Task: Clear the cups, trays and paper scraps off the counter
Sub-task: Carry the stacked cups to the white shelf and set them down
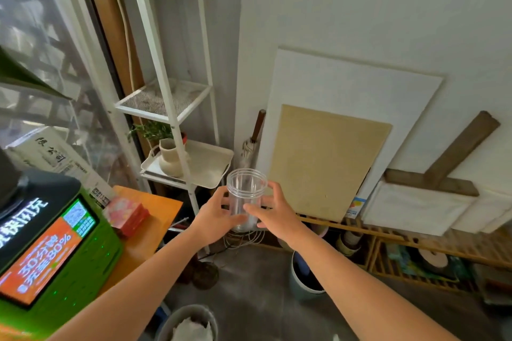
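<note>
A clear plastic cup (246, 191) with a threaded rim is held upright in mid-air, out past the end of the orange counter (144, 232). My left hand (214, 219) wraps its left side and my right hand (273, 209) grips its right side. The cup looks empty. Just behind and left of it, a cream tray (210, 166) lies on the lower shelf of a white metal rack, with a ceramic vase (169, 156) holding a small plant standing on it.
A green charging kiosk (52, 252) and a pink box (127, 214) stand on the counter at left. A grey bin (188, 322) with crumpled paper sits on the floor below. A blue bucket (304, 277), wooden racks and leaning boards line the wall at right.
</note>
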`<action>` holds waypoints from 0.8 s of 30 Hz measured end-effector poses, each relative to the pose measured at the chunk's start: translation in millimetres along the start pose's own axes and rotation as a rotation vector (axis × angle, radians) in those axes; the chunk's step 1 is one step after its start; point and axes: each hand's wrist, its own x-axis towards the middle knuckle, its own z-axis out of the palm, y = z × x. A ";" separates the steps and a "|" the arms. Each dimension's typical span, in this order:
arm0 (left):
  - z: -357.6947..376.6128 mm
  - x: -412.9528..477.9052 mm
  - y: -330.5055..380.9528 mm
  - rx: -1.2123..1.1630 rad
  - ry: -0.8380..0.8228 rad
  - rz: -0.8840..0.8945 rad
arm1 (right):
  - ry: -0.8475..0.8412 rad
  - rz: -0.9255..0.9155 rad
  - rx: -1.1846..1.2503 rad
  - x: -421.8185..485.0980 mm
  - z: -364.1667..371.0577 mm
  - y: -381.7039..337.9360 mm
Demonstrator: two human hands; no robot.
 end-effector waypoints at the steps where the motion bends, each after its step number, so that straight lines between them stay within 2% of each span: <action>1: -5.9 9.9 -0.4 -0.006 0.003 -0.002 | 0.001 -0.002 -0.007 10.9 1.1 -4.1; 16: -45.0 133.2 -20.0 -0.023 0.017 -0.065 | -0.053 0.023 -0.018 148.3 2.3 -13.7; 24: -44.9 229.5 -24.8 -0.100 0.110 -0.191 | -0.179 0.014 -0.060 264.9 -24.3 -12.2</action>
